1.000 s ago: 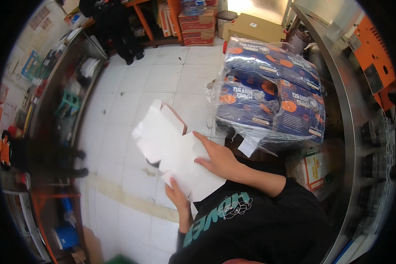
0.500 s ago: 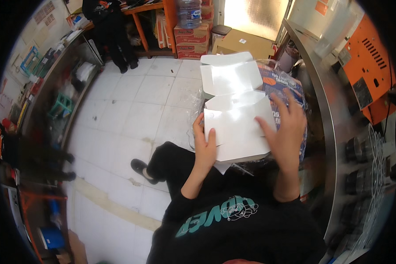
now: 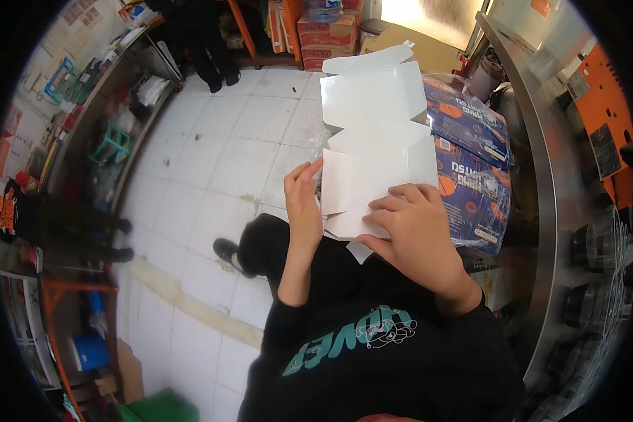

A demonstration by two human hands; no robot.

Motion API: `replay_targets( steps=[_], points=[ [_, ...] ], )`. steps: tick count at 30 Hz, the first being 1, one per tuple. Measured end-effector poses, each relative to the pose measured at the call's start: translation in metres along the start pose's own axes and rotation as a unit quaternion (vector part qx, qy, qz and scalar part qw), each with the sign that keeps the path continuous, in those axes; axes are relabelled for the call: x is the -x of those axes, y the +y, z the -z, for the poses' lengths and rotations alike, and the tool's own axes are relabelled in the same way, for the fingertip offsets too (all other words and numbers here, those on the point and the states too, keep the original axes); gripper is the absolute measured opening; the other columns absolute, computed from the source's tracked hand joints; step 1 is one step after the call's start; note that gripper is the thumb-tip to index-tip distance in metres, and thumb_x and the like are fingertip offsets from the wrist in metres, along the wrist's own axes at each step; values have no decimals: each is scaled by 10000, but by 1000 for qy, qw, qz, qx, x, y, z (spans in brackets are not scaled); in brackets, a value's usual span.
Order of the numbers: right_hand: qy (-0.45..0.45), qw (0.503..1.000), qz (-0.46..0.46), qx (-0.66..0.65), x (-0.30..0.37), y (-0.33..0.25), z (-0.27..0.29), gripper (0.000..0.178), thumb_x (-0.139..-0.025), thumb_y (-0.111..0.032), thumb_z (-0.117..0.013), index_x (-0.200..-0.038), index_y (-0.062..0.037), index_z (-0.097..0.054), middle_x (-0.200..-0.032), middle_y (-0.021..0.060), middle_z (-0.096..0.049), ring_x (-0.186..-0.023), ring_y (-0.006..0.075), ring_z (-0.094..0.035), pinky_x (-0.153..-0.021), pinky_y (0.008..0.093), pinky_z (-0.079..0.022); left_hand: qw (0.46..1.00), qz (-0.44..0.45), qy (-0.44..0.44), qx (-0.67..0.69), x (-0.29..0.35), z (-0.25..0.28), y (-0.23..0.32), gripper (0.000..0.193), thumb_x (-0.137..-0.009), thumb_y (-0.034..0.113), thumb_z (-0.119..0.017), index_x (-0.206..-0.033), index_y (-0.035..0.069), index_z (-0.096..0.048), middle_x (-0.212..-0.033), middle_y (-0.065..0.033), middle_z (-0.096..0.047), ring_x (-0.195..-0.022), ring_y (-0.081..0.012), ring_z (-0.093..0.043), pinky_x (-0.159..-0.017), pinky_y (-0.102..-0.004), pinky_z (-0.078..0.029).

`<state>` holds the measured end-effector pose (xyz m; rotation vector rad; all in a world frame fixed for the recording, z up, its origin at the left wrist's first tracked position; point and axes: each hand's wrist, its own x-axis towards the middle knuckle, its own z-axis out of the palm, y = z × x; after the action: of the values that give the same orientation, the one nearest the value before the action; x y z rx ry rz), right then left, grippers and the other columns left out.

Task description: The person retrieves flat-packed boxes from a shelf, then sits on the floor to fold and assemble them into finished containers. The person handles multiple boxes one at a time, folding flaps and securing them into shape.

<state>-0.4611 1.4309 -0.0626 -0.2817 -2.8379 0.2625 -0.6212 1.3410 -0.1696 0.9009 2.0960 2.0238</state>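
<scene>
An unfolded white cardboard box (image 3: pixel 373 144) lies over my lap, its plain inner side up and several flaps standing along its edges. My left hand (image 3: pixel 304 207) is upright against the box's left side flap, fingers straight and touching its edge without wrapping round it. My right hand (image 3: pixel 418 225) grips the near end of the box, its bent fingers on the near panel and its thumb along the front edge. Beside the box on the right are plastic-wrapped bundles of dark blue printed cardboard (image 3: pixel 471 190), partly covered by the white box.
A metal counter (image 3: pixel 531 162) runs along my right, with black containers (image 3: pixel 587 246) beyond it. Stacked cartons (image 3: pixel 327 39) and a large brown carton (image 3: pixel 418 55) stand at the far end. A person in dark trousers (image 3: pixel 204 49) stands far left, near a shelf (image 3: pixel 130 98).
My right hand has come down from the box's right side onto its near end. My left hand has straightened its fingers off the left panel. The far panel lies further spread out.
</scene>
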Motion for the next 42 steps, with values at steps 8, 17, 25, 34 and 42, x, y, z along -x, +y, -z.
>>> replay_targets(
  steps=[8, 17, 25, 34, 42],
  points=[
    [15, 999, -27, 23, -15, -7, -2, 147, -791, -255, -711, -794, -109, -697, -778, 65, -671, -768, 271, -634, -660, 379, -456, 995, 4, 76, 71, 65, 19, -21, 421, -1000, 311, -384, -1171, -16, -586, -1167, -87, -600, -928, -173, -549, -843, -305, -422],
    [350, 930, -70, -88, -40, -22, 15, 103, -900, -108, -611, -840, -25, -619, -751, 130, -647, -632, 270, -640, -558, 347, -481, 986, -123, 52, -103, 88, 14, -15, 234, -752, 138, -726, -986, 136, -724, -1161, -66, -601, -1066, -254, -449, -896, -347, -391],
    [342, 888, 183, -249, -25, -66, -14, 292, -736, 17, -654, -1019, -55, -666, -865, 73, -651, -711, 193, -634, -601, 294, -508, 967, 32, 131, 217, 97, 39, -26, 477, -883, 285, -632, -1271, 23, -545, -1237, -110, -569, -1167, -281, -497, -971, -381, -404],
    [82, 913, 329, -228, -19, -93, -142, 171, -736, -244, -671, -861, -134, -631, -994, 65, -590, -905, 234, -595, -706, 322, -503, 891, 129, 303, 313, 156, 119, -4, 529, -1010, 269, -381, -1454, 15, -248, -1395, -165, -423, -1253, -265, -461, -1028, -393, -391],
    [-158, 902, 118, -385, 5, -89, -213, 227, -849, -302, -674, -885, -80, -642, -781, 53, -622, -743, 220, -604, -620, 329, -484, 815, 241, 411, 329, 191, 85, -73, 214, -993, 186, -480, -1128, 26, -439, -1158, -125, -552, -1056, -227, -590, -867, -358, -506]
  ],
)
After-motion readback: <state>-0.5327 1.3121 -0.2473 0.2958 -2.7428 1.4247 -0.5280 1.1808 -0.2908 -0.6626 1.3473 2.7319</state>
